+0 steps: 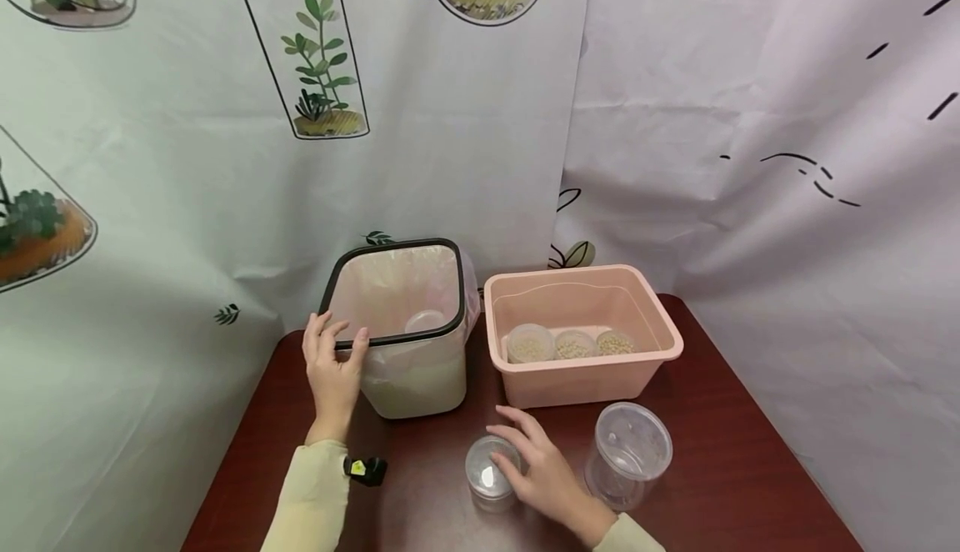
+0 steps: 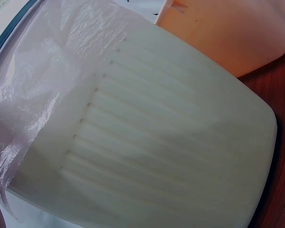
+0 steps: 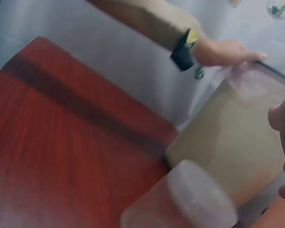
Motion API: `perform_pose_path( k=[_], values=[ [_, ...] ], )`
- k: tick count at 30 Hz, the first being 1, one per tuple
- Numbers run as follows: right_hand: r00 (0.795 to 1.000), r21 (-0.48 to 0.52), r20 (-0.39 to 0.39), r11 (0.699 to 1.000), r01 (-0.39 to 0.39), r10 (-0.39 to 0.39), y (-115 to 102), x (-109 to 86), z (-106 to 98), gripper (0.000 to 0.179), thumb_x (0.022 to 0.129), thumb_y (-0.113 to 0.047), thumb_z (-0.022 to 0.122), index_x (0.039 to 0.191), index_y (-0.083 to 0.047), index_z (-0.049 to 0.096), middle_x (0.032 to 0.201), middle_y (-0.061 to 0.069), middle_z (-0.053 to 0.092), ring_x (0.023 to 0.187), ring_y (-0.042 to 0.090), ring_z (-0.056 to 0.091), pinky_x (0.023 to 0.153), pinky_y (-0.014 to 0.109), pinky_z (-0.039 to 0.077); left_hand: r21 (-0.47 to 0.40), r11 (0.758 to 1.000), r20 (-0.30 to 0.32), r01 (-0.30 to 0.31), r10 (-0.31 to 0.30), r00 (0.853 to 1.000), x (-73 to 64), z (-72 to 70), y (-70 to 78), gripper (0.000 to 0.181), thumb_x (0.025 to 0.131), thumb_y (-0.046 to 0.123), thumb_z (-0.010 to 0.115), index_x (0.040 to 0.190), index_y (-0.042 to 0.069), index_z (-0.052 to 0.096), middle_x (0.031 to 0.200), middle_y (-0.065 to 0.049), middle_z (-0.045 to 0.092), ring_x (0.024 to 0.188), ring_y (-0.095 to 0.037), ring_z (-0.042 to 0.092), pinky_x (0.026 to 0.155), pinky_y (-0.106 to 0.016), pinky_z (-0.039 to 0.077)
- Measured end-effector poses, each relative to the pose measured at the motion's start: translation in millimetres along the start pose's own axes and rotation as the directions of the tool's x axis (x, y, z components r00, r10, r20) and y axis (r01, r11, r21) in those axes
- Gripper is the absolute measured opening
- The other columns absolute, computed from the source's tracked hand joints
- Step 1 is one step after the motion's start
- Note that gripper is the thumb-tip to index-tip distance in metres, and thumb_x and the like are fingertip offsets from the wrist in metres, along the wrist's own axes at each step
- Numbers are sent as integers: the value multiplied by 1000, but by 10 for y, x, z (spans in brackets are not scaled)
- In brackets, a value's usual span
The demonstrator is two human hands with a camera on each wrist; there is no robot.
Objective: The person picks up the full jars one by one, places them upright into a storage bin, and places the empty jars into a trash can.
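Observation:
My left hand (image 1: 332, 377) is at the near-left corner of a trash bin (image 1: 416, 381), its fingers spread by the dark rim. Through the left wrist view, the ribbed side of the bin (image 2: 166, 128) and the overhanging plastic liner (image 2: 42, 71) fill most of the picture. My right hand (image 1: 542, 473) hovers beside a small clear lidded jar (image 1: 491, 485), thumb and fingers apart over its right side. Whether the thumb touches the lid is unclear. That jar (image 3: 199, 199) appears blurred in the right wrist view. A round clear item (image 1: 425, 321) lies inside the bin.
A pink rectangular tub (image 1: 577, 381) stands right of the bin, with several round containers of pale grains (image 1: 531, 343) inside. Closer to the right arm is a larger clear jar (image 1: 630, 456). All stand on a dark red table (image 1: 720, 469) against a patterned cloth backdrop.

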State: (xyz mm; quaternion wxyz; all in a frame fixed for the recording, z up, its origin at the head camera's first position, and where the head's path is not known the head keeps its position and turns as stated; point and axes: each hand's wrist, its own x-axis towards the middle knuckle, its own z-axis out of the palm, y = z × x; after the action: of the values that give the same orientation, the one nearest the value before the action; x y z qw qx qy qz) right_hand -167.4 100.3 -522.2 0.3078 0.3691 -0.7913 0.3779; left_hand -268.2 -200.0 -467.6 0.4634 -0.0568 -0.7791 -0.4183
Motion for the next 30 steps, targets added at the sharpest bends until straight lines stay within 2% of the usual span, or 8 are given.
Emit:
perform_pose_path(
  k=[7, 15, 18, 21, 23, 27, 30],
  values=[
    [998, -34, 49, 999, -36, 37, 56, -287, 118, 33, 88, -27, 65, 113, -6, 63, 130, 12, 48, 115, 28, 49, 96, 25, 37, -8, 1000, -8, 2, -2, 1000, 2, -15, -8, 31, 82, 17, 70, 102, -6, 63, 129, -19, 49, 134, -28, 28, 85, -11, 34],
    [993, -75, 69, 993, -87, 92, 105, -485, 204, 34, 84, -30, 68, 112, -10, 63, 128, 13, 49, 111, 29, 51, 87, 31, 45, -8, 1000, -13, 3, -3, 1000, -9, -21, 2, 30, 81, 16, 71, 102, -5, 64, 129, -18, 49, 134, -26, 28, 84, -10, 34],
    [986, -95, 104, 988, -120, 130, 115, -548, 224, 36, 84, -34, 68, 112, -13, 63, 129, 10, 48, 112, 25, 51, 86, 29, 45, -15, 1000, -22, -1, 1, 1000, -12, -13, 1, 29, 80, 15, 72, 101, -4, 64, 128, -18, 49, 133, -29, 29, 86, -17, 38],
    [983, -107, 121, 986, -125, 137, 126, -591, 244, 37, 82, -33, 71, 113, -13, 63, 129, 10, 48, 112, 25, 51, 85, 30, 46, -19, 1000, -24, -5, 4, 1000, -11, -4, 0, 30, 80, 16, 71, 101, -4, 64, 128, -18, 49, 132, -31, 30, 95, -29, 36],
    [980, -99, 129, 986, -137, 149, 135, -610, 254, 38, 81, -32, 72, 113, -13, 63, 129, 11, 47, 112, 24, 51, 85, 29, 46, -18, 1000, -25, -4, 3, 1000, -10, -1, 4, 30, 80, 17, 71, 101, -4, 64, 128, -17, 49, 133, -30, 30, 93, -32, 39],
    [974, -62, 140, 983, -172, 179, 149, -631, 265, 40, 79, -30, 74, 113, -12, 64, 130, 13, 47, 111, 23, 52, 86, 25, 45, -30, 1000, -25, -8, 7, 1000, -9, 12, 2, 30, 80, 17, 71, 102, -3, 64, 129, -17, 49, 132, -32, 29, 97, -38, 37],
    [975, -31, 139, 985, -169, 172, 165, -649, 276, 44, 77, -31, 76, 115, -11, 63, 131, 17, 46, 112, 25, 51, 88, 27, 44, -35, 999, -23, -17, 17, 1000, -7, 21, -4, 30, 80, 16, 70, 102, -4, 64, 128, -19, 49, 132, -36, 29, 101, -48, 31]
  ],
)
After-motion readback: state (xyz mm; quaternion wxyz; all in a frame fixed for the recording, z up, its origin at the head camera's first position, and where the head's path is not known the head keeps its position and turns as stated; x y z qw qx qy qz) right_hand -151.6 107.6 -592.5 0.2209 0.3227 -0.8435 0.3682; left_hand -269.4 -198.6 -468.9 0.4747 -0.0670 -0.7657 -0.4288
